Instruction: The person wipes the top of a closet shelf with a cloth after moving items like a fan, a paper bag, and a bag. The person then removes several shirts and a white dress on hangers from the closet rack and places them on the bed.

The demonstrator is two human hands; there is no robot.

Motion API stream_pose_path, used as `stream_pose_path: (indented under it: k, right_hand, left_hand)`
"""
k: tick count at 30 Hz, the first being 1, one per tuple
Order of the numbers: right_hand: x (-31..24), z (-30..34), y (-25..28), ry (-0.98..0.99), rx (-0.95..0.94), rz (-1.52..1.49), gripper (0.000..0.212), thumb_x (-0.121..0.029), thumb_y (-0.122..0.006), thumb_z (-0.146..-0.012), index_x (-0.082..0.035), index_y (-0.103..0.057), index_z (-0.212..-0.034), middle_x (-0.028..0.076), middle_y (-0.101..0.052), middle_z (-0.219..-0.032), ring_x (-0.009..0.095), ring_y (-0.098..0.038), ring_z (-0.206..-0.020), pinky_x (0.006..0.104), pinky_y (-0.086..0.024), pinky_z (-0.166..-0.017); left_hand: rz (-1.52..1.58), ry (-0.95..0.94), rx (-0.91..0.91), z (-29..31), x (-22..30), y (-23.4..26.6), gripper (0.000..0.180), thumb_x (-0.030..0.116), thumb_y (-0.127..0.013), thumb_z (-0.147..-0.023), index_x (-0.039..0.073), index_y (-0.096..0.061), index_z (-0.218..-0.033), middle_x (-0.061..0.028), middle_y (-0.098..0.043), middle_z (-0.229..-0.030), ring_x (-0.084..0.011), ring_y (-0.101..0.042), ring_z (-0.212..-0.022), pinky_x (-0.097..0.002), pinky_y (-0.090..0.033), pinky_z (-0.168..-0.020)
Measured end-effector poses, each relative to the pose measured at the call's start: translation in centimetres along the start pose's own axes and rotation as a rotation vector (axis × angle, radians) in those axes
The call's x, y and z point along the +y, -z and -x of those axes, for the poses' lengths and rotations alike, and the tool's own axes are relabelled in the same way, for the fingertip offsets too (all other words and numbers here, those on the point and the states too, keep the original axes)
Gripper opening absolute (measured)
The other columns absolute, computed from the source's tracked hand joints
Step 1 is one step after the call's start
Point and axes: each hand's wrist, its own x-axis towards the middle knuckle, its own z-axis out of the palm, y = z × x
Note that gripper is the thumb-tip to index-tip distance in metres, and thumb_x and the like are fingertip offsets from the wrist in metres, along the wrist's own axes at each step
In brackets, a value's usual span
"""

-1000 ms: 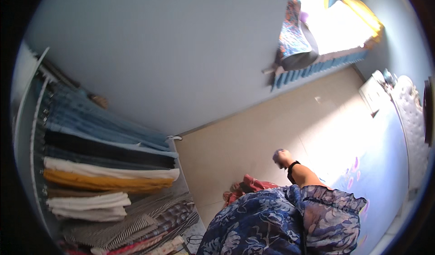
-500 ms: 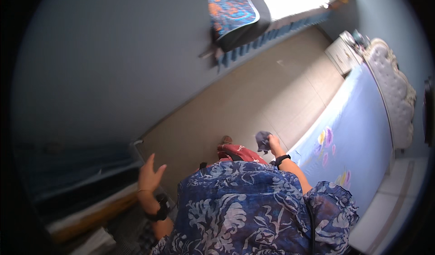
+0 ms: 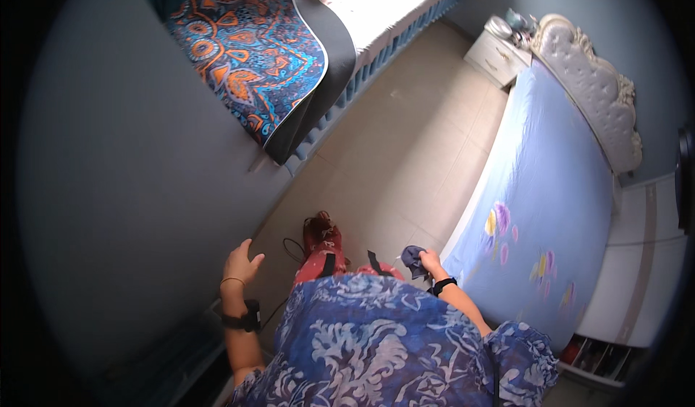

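My right hand (image 3: 431,262) is closed round a small bunched dark cloth (image 3: 414,260), which hangs beside the near side of the bed. A black band circles that wrist. My left hand (image 3: 240,266) is held out at the left, over the floor by the grey wall, thumb apart from the loosely bent fingers, with nothing in it. It wears a thin bracelet and, lower on the forearm, a black strap. The bed (image 3: 557,183) has a light blue sheet with purple and yellow flowers and a tufted white headboard (image 3: 586,88).
A white bedside cabinet (image 3: 496,56) with small items on top stands by the headboard. Along the far window side, a patterned mat (image 3: 253,52) with a dark underside drapes over a ledge. Tiled floor (image 3: 376,161) runs between. A white cupboard (image 3: 644,262) stands at the right.
My view has turned and moved forward, so the patterned mat and bed show more fully. A foot has stepped ahead. The dark cloth stays in my right hand; my left hand remains empty.
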Motion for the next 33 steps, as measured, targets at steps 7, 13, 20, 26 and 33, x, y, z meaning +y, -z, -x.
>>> stream_pose_path:
  k: [7,13,20,26,33]
  right_hand:
    - [-0.7,-0.6,2.8,-0.143,0.011,0.073,0.038,-0.03,-0.05,-0.068,0.001,-0.063,-0.086,0.024,-0.06,-0.091,0.034,-0.057,-0.089,0.0388,-0.045,-0.077]
    - [-10.1,-5.8,7.1,-0.119,0.197,-0.095,0.033,-0.027,-0.048,-0.071,0.0,-0.06,-0.085,0.023,-0.06,-0.084,0.035,-0.058,-0.084,0.0411,-0.044,-0.074]
    - [-9.4,-19.0,12.6,0.072,0.045,0.013,0.031,-0.022,-0.05,-0.07,0.006,-0.06,-0.082,0.021,-0.061,-0.077,0.03,-0.058,-0.073,0.0389,-0.043,-0.069]
    - [-15.6,-28.5,19.1,0.315,-0.267,0.445,0.032,-0.023,-0.048,-0.075,0.005,-0.06,-0.081,0.019,-0.061,-0.076,0.028,-0.058,-0.07,0.0382,-0.045,-0.064]
    - [-26.8,-39.7,20.0,0.469,-0.494,0.352,0.032,-0.026,-0.047,-0.078,0.003,-0.059,-0.081,0.012,-0.059,-0.076,0.023,-0.058,-0.07,0.0365,-0.046,-0.063]
  left_hand:
    - [-0.048,-0.047,-0.055,-11.4,2.1,2.3,0.055,0.031,-0.062,-0.075,0.005,-0.045,-0.12,-0.0225,-0.055,-0.106,-0.036,-0.052,-0.098,-0.0407,-0.042,-0.084]
    - [-0.202,-0.431,-0.088,-17.9,12.7,3.2,0.044,0.031,-0.06,-0.077,0.007,-0.049,-0.111,-0.0171,-0.058,-0.102,-0.0328,-0.055,-0.094,-0.041,-0.045,-0.079]
    - [-0.229,-0.399,-0.194,-22.1,22.4,-0.5,0.038,0.036,-0.056,-0.078,0.007,-0.053,-0.101,-0.0172,-0.059,-0.093,-0.0329,-0.057,-0.09,-0.0417,-0.046,-0.075]
    - [0.07,0.103,0.164,-16.9,21.8,-4.9,0.035,0.033,-0.057,-0.077,0.006,-0.053,-0.099,-0.0155,-0.059,-0.095,-0.032,-0.055,-0.093,-0.0419,-0.045,-0.078]
    - [0.367,0.575,0.257,-7.1,20.4,-11.1,0.042,0.035,-0.056,-0.078,0.005,-0.051,-0.107,-0.0195,-0.056,-0.103,-0.0345,-0.053,-0.099,-0.0421,-0.043,-0.083]
